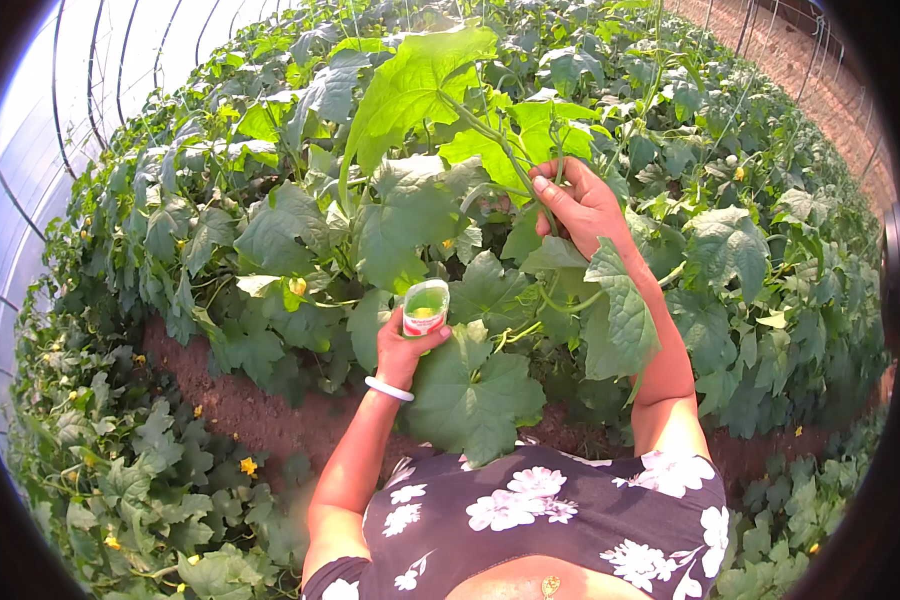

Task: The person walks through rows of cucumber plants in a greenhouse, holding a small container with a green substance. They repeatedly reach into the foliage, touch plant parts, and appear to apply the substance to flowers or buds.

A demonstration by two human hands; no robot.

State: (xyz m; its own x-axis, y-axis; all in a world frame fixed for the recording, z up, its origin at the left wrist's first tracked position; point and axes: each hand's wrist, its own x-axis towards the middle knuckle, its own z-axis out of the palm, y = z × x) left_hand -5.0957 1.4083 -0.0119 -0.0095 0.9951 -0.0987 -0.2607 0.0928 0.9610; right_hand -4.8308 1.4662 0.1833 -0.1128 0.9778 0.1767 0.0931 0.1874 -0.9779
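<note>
A small white-and-red plastic cup [425,324] sits in my left hand [403,351], its mouth tilted toward me and something yellow-green inside. My right hand [581,201] pinches a green vine stem [516,166] between thumb and fingers. From that stem spreads a large, sunlit leaf [412,90] up and to the left. A thinner shoot [559,146] rises by the fingers. Below the cup, a broad dark leaf [474,397] hangs in front of my body. Another leaf [621,315] partly covers my right forearm.
Dense vines with strings running up fill the area ahead. A yellow flower [297,286] shows left of the cup. Brown soil [255,405] forms a path between rows, with more plants [150,480] at lower left. Curved greenhouse ribs and film [37,180] stand at left.
</note>
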